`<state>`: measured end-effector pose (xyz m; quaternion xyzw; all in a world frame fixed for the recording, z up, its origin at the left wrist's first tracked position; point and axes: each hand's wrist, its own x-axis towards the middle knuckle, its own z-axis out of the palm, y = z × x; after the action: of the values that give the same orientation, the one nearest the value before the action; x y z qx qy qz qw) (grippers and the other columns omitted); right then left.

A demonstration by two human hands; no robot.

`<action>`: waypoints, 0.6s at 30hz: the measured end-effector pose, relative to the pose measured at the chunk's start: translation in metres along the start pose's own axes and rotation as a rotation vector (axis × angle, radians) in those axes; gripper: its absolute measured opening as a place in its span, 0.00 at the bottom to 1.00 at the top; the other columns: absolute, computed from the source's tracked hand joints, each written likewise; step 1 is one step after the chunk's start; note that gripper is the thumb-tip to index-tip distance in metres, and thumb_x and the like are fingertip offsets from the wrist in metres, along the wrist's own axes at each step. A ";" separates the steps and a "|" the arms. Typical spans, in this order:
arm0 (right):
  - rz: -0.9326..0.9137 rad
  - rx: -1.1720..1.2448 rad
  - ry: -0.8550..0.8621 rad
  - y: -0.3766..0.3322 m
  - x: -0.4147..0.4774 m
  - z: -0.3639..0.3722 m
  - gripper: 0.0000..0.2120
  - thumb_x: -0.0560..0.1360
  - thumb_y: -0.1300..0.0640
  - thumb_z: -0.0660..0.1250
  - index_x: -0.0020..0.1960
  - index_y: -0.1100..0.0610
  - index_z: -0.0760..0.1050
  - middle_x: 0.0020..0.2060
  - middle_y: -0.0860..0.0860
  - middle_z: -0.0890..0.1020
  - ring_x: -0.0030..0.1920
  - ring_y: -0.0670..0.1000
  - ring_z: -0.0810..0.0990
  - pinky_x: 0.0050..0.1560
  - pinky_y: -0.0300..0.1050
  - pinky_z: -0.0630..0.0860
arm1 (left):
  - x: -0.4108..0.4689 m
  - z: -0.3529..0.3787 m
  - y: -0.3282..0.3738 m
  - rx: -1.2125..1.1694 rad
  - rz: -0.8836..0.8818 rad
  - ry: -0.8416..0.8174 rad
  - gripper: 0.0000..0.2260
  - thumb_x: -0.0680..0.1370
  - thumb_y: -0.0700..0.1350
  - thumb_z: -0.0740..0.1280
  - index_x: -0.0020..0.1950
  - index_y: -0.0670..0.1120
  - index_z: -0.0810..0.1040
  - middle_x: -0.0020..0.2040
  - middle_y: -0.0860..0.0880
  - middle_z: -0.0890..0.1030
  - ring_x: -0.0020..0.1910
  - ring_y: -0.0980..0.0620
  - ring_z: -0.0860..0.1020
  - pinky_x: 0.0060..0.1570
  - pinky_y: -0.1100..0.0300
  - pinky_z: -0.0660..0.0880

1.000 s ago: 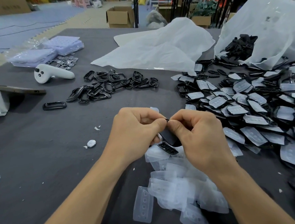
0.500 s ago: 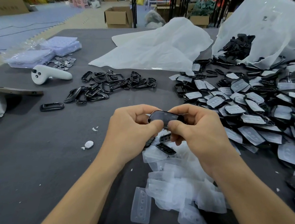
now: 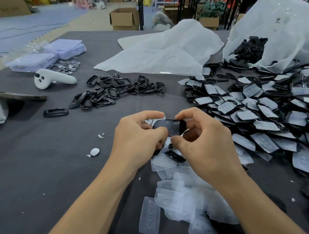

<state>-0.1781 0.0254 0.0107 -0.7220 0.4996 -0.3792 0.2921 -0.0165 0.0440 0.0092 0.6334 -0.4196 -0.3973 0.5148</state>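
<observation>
Seen from above, two bare hands hold one black oval key-fob shell (image 3: 169,127) just above a dark grey desk (image 3: 34,172). The shell lies nearly level, its long axis running left to right. Its rounded end points left, its squared, darker end points right, and its broad glossy face is turned up toward the camera. The left hand (image 3: 139,142) has its grip closed on the rounded end, with the thumb on the near edge and the forefinger arched over the far edge. The right hand (image 3: 204,146) has its grip pinched on the squared end, forefinger on top and thumb just under the near edge.

Directly below the shell, on the desk, lies a small black button frame (image 3: 175,155). Nearer the camera than the shell spreads a heap of clear silicone button pads (image 3: 184,197). To the right of the shell is a wide heap of black shells fitted with clear pads (image 3: 261,119). Beyond the shell to the right, a torn white plastic bag (image 3: 280,33) spills loose black parts (image 3: 250,50). Straight beyond the shell lies a flat white bag (image 3: 163,55). Beyond the shell to the left sits a cluster of black rings (image 3: 118,88), and farther that way a white handheld controller (image 3: 54,79) beside a small pile of coin cells (image 3: 68,65). Left of the shell, one single coin cell (image 3: 94,151) lies on the desk. Far beyond the shell to the left, a cardboard box (image 3: 10,7) stands on the floor, its print too blurred to read
</observation>
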 end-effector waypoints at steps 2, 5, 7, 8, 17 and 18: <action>-0.025 -0.082 -0.006 0.001 0.000 -0.001 0.19 0.69 0.53 0.80 0.55 0.39 0.79 0.42 0.30 0.79 0.44 0.40 0.79 0.41 0.29 0.72 | 0.000 0.001 0.000 -0.041 -0.038 -0.010 0.20 0.60 0.39 0.70 0.48 0.56 0.87 0.31 0.42 0.83 0.27 0.49 0.75 0.29 0.61 0.73; -0.061 -0.143 -0.002 0.002 0.001 -0.005 0.19 0.68 0.53 0.81 0.56 0.42 0.81 0.44 0.24 0.76 0.50 0.33 0.75 0.50 0.23 0.66 | 0.000 0.002 0.000 -0.110 -0.059 -0.043 0.17 0.62 0.41 0.71 0.49 0.53 0.87 0.31 0.43 0.83 0.27 0.49 0.75 0.27 0.62 0.73; -0.090 -0.273 0.051 0.006 0.004 -0.010 0.20 0.68 0.52 0.82 0.58 0.46 0.83 0.59 0.30 0.77 0.61 0.35 0.72 0.64 0.24 0.58 | 0.002 0.001 0.000 -0.148 -0.053 0.003 0.11 0.66 0.48 0.73 0.48 0.52 0.87 0.32 0.44 0.84 0.27 0.50 0.75 0.28 0.63 0.73; -0.072 -0.357 0.090 0.009 0.006 -0.013 0.19 0.69 0.52 0.81 0.59 0.47 0.83 0.67 0.40 0.77 0.69 0.43 0.69 0.70 0.32 0.56 | 0.005 -0.001 0.000 -0.162 -0.055 0.035 0.10 0.67 0.50 0.73 0.47 0.52 0.87 0.33 0.44 0.84 0.26 0.51 0.75 0.27 0.63 0.72; 0.157 -0.549 0.206 0.017 0.016 -0.028 0.33 0.77 0.42 0.71 0.77 0.53 0.68 0.82 0.55 0.58 0.82 0.56 0.53 0.80 0.54 0.50 | 0.041 -0.035 -0.017 0.234 0.116 0.537 0.10 0.73 0.42 0.67 0.47 0.55 0.85 0.38 0.58 0.86 0.34 0.60 0.81 0.44 0.61 0.78; 0.086 -0.523 0.160 0.011 0.011 -0.020 0.31 0.77 0.42 0.71 0.76 0.52 0.69 0.82 0.54 0.60 0.82 0.55 0.54 0.80 0.52 0.49 | 0.044 -0.038 -0.019 0.378 0.174 0.563 0.12 0.73 0.43 0.67 0.52 0.56 0.84 0.44 0.60 0.86 0.41 0.61 0.82 0.51 0.62 0.77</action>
<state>-0.1984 0.0100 0.0154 -0.7188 0.6321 -0.2805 0.0712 0.0364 0.0171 -0.0064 0.7642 -0.3796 -0.0769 0.5158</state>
